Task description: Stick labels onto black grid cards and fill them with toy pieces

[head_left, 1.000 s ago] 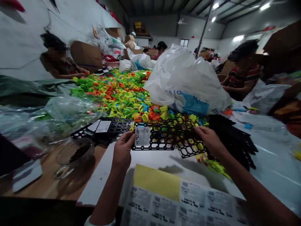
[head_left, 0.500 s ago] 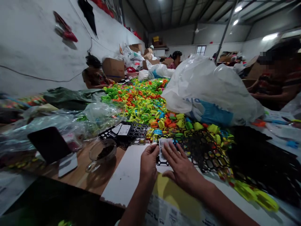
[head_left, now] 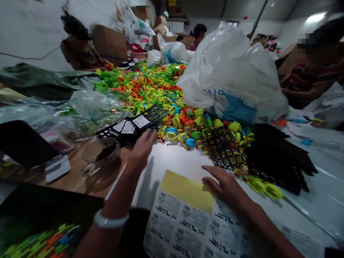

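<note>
My left hand (head_left: 143, 148) reaches over the left part of the white board (head_left: 158, 161), its fingers stretched out beside a stack of black mesh cards (head_left: 107, 133) bearing white labels (head_left: 141, 121). It looks empty, though its far fingertips are partly hidden. My right hand (head_left: 221, 184) hovers with thumb and fingers apart and nothing in them. Below it lies a sheet of printed labels (head_left: 185, 225), whose bare yellow backing (head_left: 185, 188) shows at the top. Another black mesh card (head_left: 225, 147) rests on small plastic pieces beyond my right hand.
Colourful plastic pieces (head_left: 150, 86) heap across the table, with a large white plastic bag (head_left: 215, 75) behind. More black mesh (head_left: 276, 161) is piled at right. A clear glass cup (head_left: 102, 152) and a dark-screened device (head_left: 24, 143) stand at left. Co-workers sit around.
My left hand has moved left to the stack, and the labelled mesh card has left the middle of the board. My right hand has drawn away to the right. The view has tilted down.
</note>
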The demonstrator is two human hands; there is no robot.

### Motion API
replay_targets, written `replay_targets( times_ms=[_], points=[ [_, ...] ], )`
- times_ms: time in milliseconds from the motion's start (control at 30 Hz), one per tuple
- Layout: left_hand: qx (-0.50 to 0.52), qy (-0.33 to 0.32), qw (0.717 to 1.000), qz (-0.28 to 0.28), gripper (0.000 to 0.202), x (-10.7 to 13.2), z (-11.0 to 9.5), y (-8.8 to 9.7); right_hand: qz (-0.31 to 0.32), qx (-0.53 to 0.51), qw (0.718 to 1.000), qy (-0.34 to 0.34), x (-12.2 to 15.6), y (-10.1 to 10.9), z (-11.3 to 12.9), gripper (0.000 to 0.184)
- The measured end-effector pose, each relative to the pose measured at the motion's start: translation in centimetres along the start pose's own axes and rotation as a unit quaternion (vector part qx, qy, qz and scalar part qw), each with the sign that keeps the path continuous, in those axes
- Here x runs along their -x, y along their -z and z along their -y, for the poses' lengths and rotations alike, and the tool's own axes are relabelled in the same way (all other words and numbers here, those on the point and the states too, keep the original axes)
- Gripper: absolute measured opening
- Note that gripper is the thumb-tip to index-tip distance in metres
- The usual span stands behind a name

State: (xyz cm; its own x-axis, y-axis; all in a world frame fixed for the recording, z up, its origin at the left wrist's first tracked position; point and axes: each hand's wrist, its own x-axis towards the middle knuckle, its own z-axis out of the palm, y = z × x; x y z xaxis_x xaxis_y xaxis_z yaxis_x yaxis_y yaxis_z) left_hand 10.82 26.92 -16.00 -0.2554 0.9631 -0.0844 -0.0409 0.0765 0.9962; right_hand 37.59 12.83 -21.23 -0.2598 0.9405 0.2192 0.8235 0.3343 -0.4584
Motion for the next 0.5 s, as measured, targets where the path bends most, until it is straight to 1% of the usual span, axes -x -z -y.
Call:
replay_targets(
  times_ms=[33,67,100,133,167,200,267,333,367,400,433,500],
  points=[
    [-0.027,-0.005,0.997,0.069,0.029,1.9,0.8,0.1,0.037,-0.009,0.999,-0.025,0.4,0.4,0.4,0.04],
    [-0.086,-0.017,0.983,0.161,0.034,3.8,1.6,0.3,0.073,-0.015,0.996,-0.044,0.8,1.0,0.8,0.039],
    [-0.14,-0.033,0.963,0.226,0.039,5.5,2.3,0.5,0.107,-0.021,0.992,-0.059,1.2,1.7,1.1,0.037],
    [-0.195,-0.048,0.939,0.28,0.043,6.8,2.8,0.7,0.139,-0.028,0.987,-0.072,1.5,2.5,1.4,0.036],
    [-0.25,-0.069,0.913,0.315,0.043,7.9,3.1,0.7,0.166,-0.037,0.982,-0.083,1.8,3.2,1.6,0.034],
    [-0.3,-0.097,0.892,0.324,0.042,8.7,3.4,0.6,0.19,-0.05,0.976,-0.091,2.0,3.8,1.5,0.032],
    [-0.393,-0.186,0.846,0.308,0.034,9.8,3.5,-0.2,0.209,-0.082,0.969,-0.107,2.3,4.4,1.2,0.027],
    [-0.455,-0.291,0.79,0.289,0.026,10.9,3.4,-1.9,0.185,-0.125,0.968,-0.116,2.4,4.1,0.6,0.019],
    [-0.468,-0.329,0.764,0.297,0.024,11.5,3.4,-2.9,0.162,-0.151,0.968,-0.118,2.4,3.7,0.4,0.015],
    [-0.474,-0.349,0.742,0.322,0.022,12.1,3.5,-3.9,0.136,-0.175,0.968,-0.121,2.3,3.2,0.2,0.012],
    [-0.476,-0.351,0.725,0.353,0.022,12.6,3.7,-4.9,0.114,-0.193,0.967,-0.123,2.3,2.6,0.0,0.01],
    [-0.489,-0.317,0.709,0.397,0.02,13.4,4.2,-6.5,0.085,-0.201,0.968,-0.127,2.5,1.7,-0.3,0.01]
  ],
)
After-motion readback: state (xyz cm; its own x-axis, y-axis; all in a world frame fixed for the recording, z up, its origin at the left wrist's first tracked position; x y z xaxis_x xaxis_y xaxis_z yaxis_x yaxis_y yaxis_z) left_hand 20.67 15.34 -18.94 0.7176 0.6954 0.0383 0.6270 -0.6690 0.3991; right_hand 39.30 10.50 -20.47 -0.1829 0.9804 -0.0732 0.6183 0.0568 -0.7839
